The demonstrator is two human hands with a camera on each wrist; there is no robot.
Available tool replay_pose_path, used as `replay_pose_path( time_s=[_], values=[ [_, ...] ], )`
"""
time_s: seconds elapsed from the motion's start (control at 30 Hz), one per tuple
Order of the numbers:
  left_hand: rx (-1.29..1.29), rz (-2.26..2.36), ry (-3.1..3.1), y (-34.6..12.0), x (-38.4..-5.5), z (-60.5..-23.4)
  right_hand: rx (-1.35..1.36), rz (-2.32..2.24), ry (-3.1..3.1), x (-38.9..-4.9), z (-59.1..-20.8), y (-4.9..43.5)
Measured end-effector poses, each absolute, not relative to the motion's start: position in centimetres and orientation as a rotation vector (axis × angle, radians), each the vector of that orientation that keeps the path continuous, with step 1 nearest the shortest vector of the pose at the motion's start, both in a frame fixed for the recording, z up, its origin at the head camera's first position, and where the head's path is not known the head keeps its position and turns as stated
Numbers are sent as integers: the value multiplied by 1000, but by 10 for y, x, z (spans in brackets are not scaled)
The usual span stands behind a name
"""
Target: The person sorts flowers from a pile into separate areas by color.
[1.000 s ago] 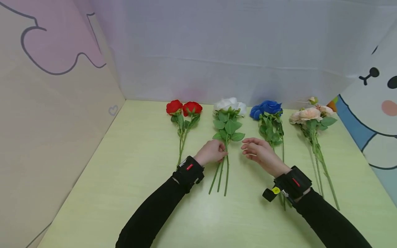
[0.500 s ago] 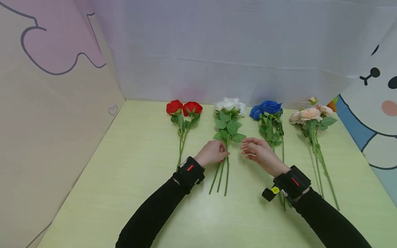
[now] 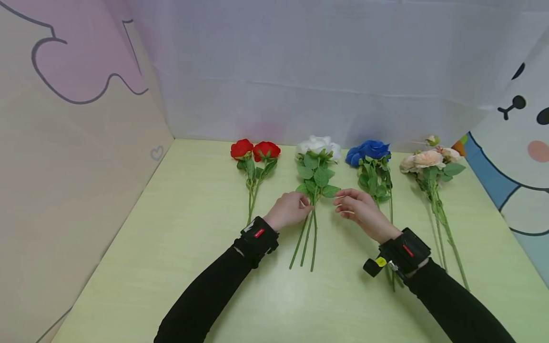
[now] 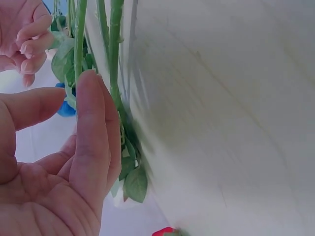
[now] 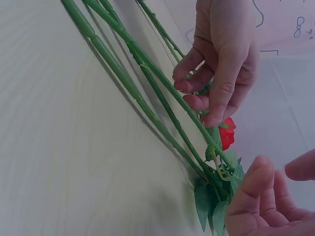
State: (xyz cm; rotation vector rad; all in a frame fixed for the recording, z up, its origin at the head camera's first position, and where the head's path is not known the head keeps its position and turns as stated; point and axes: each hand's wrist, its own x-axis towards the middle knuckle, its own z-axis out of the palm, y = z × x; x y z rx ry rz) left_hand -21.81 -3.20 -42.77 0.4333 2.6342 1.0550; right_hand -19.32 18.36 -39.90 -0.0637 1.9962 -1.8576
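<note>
Three long green stems (image 3: 306, 242) topped with white artificial roses (image 3: 318, 144) lie on the table, their leaves (image 3: 320, 176) bunched below the blooms. My left hand (image 3: 288, 210) is beside these stems. In the left wrist view, a gap separates its thumb from its index finger, and the fingertips (image 4: 89, 81) lie close against one stem (image 4: 80, 39); whether they touch is unclear. On the other side hovers my right hand (image 3: 362, 215), fingers loosely bent, holding nothing. It lies between the white roses and the blue roses (image 3: 370, 152), partly covering the blue roses' stems.
Two red roses (image 3: 266, 150) lie to the left, their lower stems hidden by my left wrist. At the right lie peach flowers (image 3: 429, 159) with long stems. A pale cloth wall (image 3: 326, 71) rises behind the yellow table (image 3: 171, 238).
The white roses shifted slightly right at first, then stayed. My left hand has since drawn a little left, its fingers parting from the stems. My right hand has hardly moved.
</note>
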Motion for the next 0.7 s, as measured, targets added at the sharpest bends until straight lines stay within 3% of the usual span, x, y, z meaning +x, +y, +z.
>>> replay_pose_path(
  time_s=[0.4, 0.7],
  values=[
    [463, 983, 2755, -56, -215, -410, -106, -1643, 2324, -197, -392, 193],
    [477, 873, 2959, -86, -210, -396, -362, -1348, 2718, -190, -387, 218]
  ],
)
